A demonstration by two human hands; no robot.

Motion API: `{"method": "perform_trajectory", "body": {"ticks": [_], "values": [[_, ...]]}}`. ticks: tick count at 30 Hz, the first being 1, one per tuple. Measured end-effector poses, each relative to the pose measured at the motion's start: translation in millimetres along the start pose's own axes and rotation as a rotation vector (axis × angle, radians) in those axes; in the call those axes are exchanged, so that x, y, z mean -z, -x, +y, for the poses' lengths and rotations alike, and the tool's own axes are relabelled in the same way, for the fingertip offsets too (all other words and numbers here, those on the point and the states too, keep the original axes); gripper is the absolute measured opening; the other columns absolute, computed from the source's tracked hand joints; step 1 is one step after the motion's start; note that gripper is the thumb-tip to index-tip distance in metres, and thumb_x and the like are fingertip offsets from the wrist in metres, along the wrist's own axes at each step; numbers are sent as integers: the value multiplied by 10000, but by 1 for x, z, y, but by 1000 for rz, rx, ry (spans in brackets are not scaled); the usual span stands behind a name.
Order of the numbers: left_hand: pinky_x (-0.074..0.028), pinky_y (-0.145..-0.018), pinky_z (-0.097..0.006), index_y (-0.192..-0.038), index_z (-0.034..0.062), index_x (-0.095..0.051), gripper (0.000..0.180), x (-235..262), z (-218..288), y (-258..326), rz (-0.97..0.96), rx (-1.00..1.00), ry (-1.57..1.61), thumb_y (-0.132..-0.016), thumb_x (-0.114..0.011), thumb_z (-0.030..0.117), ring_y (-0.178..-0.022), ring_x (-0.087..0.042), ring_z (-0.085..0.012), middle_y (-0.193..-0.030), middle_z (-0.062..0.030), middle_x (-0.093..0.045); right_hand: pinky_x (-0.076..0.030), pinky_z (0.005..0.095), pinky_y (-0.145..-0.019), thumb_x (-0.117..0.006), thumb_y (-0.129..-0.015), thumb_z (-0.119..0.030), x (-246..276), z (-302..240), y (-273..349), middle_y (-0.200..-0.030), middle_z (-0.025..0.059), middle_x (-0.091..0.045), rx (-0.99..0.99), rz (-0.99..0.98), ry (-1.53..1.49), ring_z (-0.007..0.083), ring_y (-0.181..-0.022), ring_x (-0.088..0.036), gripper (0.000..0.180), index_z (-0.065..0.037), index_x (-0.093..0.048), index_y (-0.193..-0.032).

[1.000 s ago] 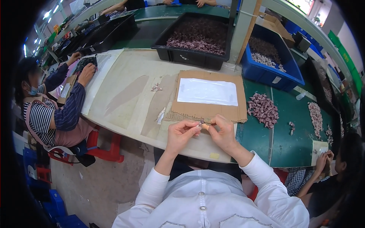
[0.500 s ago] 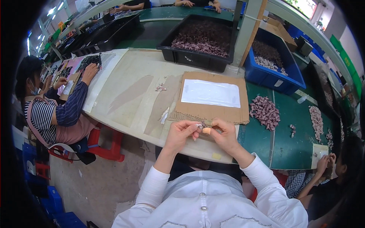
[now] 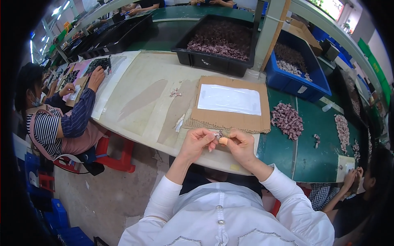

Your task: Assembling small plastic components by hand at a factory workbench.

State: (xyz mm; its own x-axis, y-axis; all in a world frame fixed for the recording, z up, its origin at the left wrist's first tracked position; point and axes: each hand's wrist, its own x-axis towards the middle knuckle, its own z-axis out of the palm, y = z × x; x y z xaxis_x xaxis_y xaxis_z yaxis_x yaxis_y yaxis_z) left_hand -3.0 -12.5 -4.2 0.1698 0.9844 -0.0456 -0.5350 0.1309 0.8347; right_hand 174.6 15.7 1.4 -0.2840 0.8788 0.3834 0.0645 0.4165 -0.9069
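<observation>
Near the cardboard (image 3: 234, 121), left hand (image 3: 195, 145), right hand (image 3: 243, 148); both pinching a small mauve piece (image 3: 220, 134)

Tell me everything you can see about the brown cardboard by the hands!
The cardboard is a brown, roughly rectangular sheet lying flat on the pale tabletop's right side, its near edge ragged and ridged. A shiny white sheet lies on it, leaving a brown border. The hands are at its near edge; whether they touch it, I can't tell.
</observation>
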Motion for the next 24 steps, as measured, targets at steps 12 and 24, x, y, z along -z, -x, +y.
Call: {"method": "perform_trajectory", "body": {"ticks": [12, 24], "values": [[-467, -538, -234, -857, -11, -611, 99, -1, 2, 3, -43, -12, -85, -881, -586, 82, -606, -571, -126, -755, -103, -627, -335, 249, -473, -680, -736, 17, 0, -10, 1, -614, 36, -498, 207, 27, 63, 89, -548, -437, 127, 0, -558, -705], [-474, -607, -223, -904, -4, -671, 180, 20, 31, -26, 354, -319, -545, -894, -577, 149, -635, -575, -89, -747, -29, -641, -464, 286, -600, -627, -809, -51, 150, -11, 39, -794, 101, -644, 2, 546, 628, 166, -657, -588, 107, 10, -640, -896]]}}
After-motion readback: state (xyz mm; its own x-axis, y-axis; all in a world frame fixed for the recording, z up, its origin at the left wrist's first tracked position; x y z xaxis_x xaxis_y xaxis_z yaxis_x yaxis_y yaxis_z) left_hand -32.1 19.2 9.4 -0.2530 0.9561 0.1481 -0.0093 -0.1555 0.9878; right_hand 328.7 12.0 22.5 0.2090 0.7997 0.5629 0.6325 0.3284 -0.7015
